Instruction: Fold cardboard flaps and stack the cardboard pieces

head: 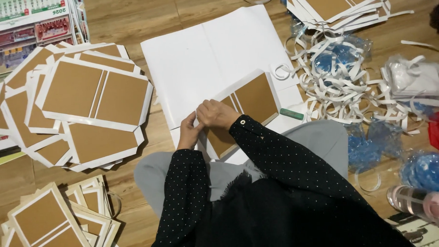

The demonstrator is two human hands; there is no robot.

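Your left hand [188,131] and right hand [218,114] meet over the near left corner of a brown cardboard panel [250,104] with white paper borders. That panel lies on a large white paper sheet [212,55], which is spread on the wooden floor [142,14] just ahead of your knees. Your right-hand fingers are curled and press down on the panel's white edge; your left-hand fingers are drawn narrow and pinch at the same edge, touching the right hand. What exactly sits between the fingertips is too small to tell.

A green stick [291,113] lies on the white sheet just right of the panel, and a small white loop of tape [279,71] rests beyond the panel's far corner.

Left of the white sheet, a fanned stack of finished brown panels [89,94] with white edges covers the floor, and a second, smaller stack of panels [53,226] sits nearer to you on that side. Printed calendar sheets [24,23] lie beyond the fanned stack. Right of the white sheet, a tangle of peeled white paper strips [337,73] spreads over blue plastic wrap [371,142]. Another pile of panels [339,2] sits beyond those strips. A clear roll [419,201] lies at the near right, well apart from the sheet.
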